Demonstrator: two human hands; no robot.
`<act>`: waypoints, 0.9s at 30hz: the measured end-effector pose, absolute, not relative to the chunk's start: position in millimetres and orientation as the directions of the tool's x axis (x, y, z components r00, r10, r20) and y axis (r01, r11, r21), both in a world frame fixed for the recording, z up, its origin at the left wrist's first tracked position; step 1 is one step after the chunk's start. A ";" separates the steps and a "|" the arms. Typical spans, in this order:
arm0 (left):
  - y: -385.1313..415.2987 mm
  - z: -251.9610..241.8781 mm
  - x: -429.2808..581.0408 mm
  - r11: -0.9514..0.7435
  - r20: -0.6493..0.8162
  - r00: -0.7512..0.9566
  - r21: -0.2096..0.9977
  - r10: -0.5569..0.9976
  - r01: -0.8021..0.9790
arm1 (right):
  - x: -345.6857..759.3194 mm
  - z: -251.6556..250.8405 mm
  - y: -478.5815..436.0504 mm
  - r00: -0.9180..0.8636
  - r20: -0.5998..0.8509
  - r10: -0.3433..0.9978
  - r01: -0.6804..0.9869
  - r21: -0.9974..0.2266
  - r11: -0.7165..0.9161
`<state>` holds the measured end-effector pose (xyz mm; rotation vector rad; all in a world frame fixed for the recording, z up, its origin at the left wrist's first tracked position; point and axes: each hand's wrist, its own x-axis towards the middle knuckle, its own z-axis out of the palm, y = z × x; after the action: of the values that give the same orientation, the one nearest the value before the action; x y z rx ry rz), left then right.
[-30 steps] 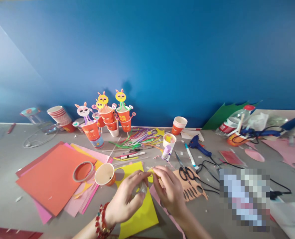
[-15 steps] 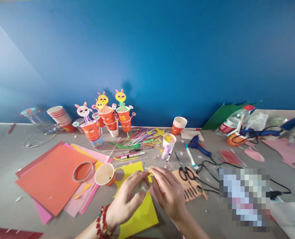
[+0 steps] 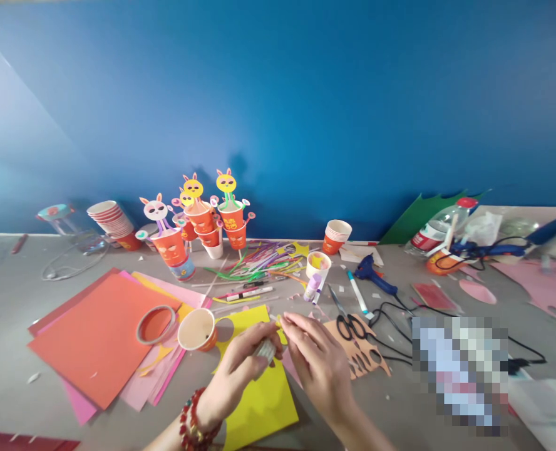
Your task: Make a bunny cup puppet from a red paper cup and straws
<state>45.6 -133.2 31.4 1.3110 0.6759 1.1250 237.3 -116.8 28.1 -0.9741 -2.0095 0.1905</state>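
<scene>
My left hand [image 3: 243,360] is closed round a small whitish, semi-clear item [image 3: 265,351] that I cannot make out well. Its fingertips meet those of my right hand [image 3: 318,357] at a tiny yellow piece [image 3: 278,321]. The fingers of my right hand are pressed together at that piece and hide part of it. Under both hands lies a yellow sheet [image 3: 271,401] with cut-outs along its edge. An orange paper cup [image 3: 197,329] stands just left of the sheet. To the right, black-handled scissors [image 3: 350,326] rest on a cut peach sheet [image 3: 376,358].
Stacked coloured paper [image 3: 94,332] with a tape roll [image 3: 156,324] lies left. Cups with rabbit figures [image 3: 169,247] stand behind, beside scattered coloured strips [image 3: 263,260]. A blue glue gun [image 3: 374,275], cords, a marker [image 3: 357,292] and a bottle [image 3: 440,228] are at the right.
The whitish item in my left hand has turned slightly and shows more of its ridged side. The fingers of both hands have shifted a little round the yellow piece.
</scene>
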 end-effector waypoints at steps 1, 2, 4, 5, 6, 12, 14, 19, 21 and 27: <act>-133.1 30.6 46.0 -0.100 0.196 0.359 0.958 0.912 -0.269 | 237.0 29.8 -116.7 -0.301 0.629 0.716 0.558 -0.493 0.667; -133.2 29.9 46.3 -0.091 0.192 0.359 0.956 0.913 -0.280 | 236.7 31.8 -116.3 -0.286 0.615 0.735 0.548 -0.524 0.652; -133.3 28.6 46.5 -0.080 0.188 0.355 0.951 0.916 -0.297 | 236.8 36.0 -114.4 -0.266 0.579 0.771 0.521 -0.586 0.620; -133.3 28.0 46.4 -0.075 0.186 0.354 0.950 0.916 -0.303 | 237.3 38.0 -113.1 -0.262 0.555 0.790 0.506 -0.618 0.602; -133.1 27.6 46.2 -0.068 0.180 0.357 0.950 0.917 -0.306 | 238.0 39.9 -111.5 -0.259 0.525 0.811 0.489 -0.653 0.578; -130.8 25.8 45.2 0.005 0.137 0.384 0.938 0.913 -0.346 | 244.2 47.4 -100.9 -0.305 0.254 0.918 0.311 -0.884 0.348; -131.0 25.2 44.8 0.029 0.113 0.383 0.938 0.917 -0.346 | 244.8 49.1 -97.7 -0.343 0.200 0.918 0.275 -0.913 0.302; -131.6 23.9 43.8 0.035 0.094 0.376 0.945 0.922 -0.324 | 242.3 50.9 -94.4 -0.358 0.166 0.919 0.204 -0.946 0.251; -130.9 24.7 44.0 0.023 0.105 0.377 0.948 0.920 -0.318 | 241.1 50.8 -95.4 -0.351 0.147 0.925 0.183 -0.958 0.222; -129.0 35.1 47.2 -0.007 0.057 0.333 0.989 0.941 -0.149 | 240.2 46.8 -99.3 -0.321 0.098 0.942 0.234 -0.956 0.179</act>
<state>47.2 -129.0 35.1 1.2686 0.8351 1.0423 240.2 -99.3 46.8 -1.1261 -1.7012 1.1863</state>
